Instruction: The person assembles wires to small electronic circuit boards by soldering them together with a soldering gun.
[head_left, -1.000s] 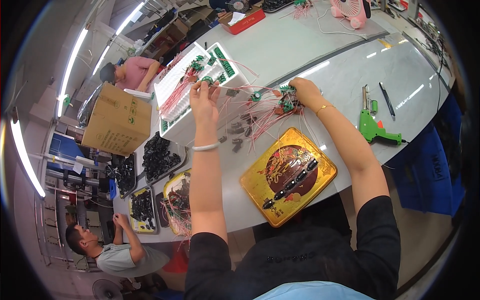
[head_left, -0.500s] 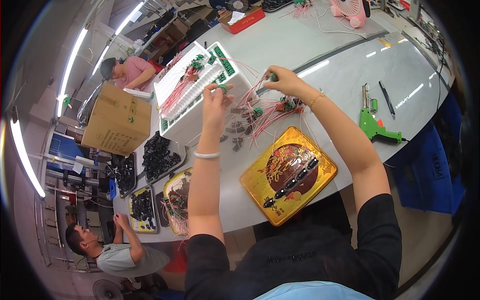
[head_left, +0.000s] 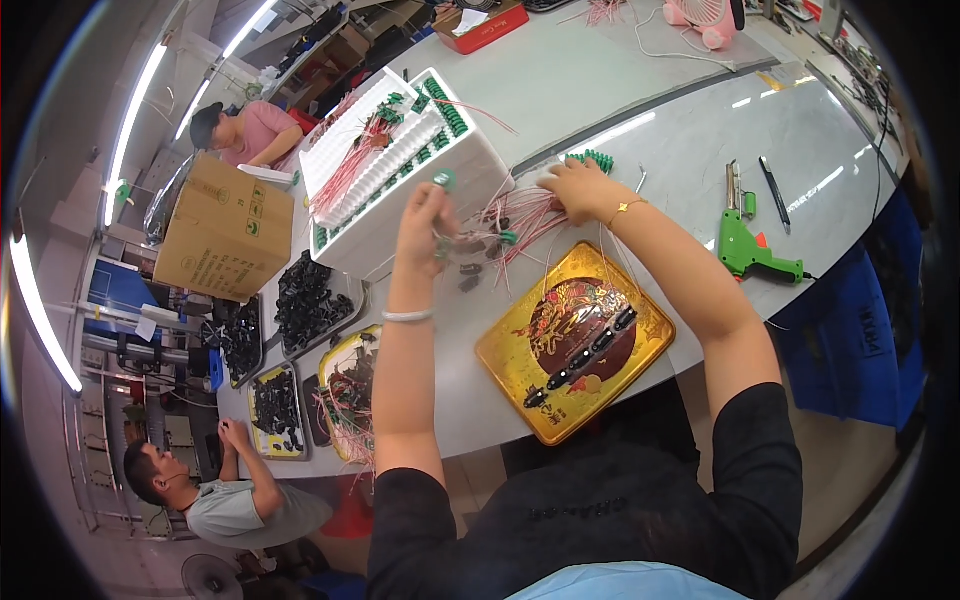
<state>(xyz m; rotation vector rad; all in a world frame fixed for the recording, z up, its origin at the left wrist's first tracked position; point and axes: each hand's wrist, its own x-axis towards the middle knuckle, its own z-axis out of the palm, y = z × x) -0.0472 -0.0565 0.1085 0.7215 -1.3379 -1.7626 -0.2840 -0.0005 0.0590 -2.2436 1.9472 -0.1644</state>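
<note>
One round green part point(head_left: 445, 180) sits in the blurred, nearly closed fingers of the left hand point(head_left: 426, 225); the right hand point(head_left: 583, 190) curls half-open over pink wires point(head_left: 532, 213), grip unclear; toward the worktop point(head_left: 570, 85)'s left edge, a white foam box point(head_left: 480, 160) holds green pieces point(head_left: 445, 105), trays point(head_left: 352, 322) black ones

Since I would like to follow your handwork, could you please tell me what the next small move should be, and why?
I would probably have the right hand gently spread the pink and white wires before lifting any, because the strands cross and overlap beside it, while the left hand, blurred, appears to hold a round green part.
</note>
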